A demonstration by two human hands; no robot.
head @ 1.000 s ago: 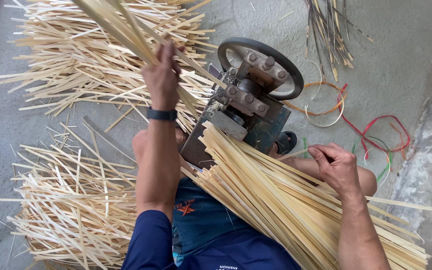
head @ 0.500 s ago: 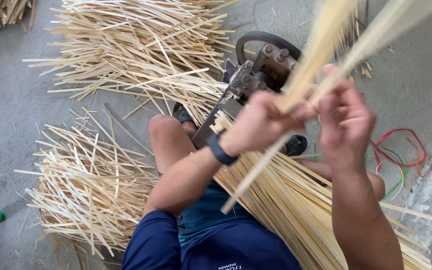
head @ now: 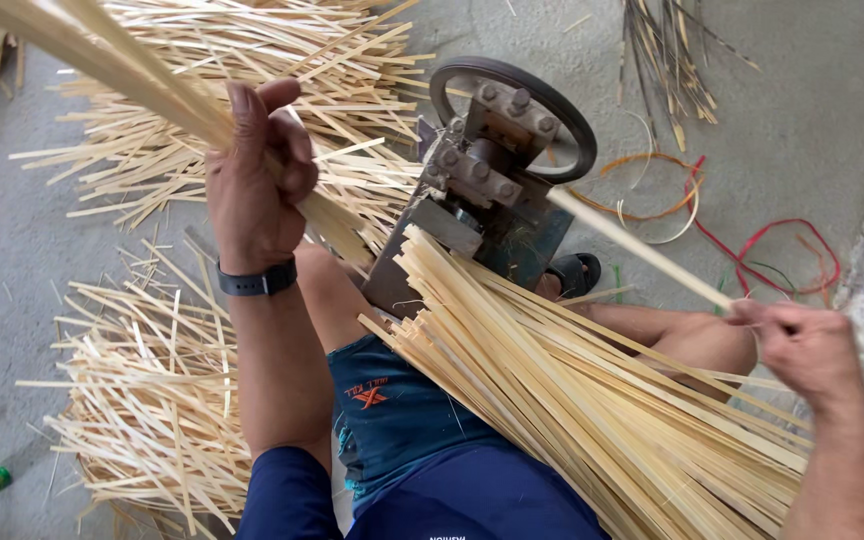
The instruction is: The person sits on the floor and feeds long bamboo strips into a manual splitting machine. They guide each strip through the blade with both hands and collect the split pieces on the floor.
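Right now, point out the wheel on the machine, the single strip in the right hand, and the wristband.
wheel (head: 580, 130), head view, on its dark rim at the right
strip (head: 642, 250), head view, midway along its length
wristband (head: 257, 280), head view, on the band's front

The scene is being viewed from a single head-worn camera, aimed steeply downward and close in. The left hand (head: 252, 190) is being framed at upper left, the right hand (head: 802, 350) at lower right, and the metal machine (head: 492, 190) at upper centre.
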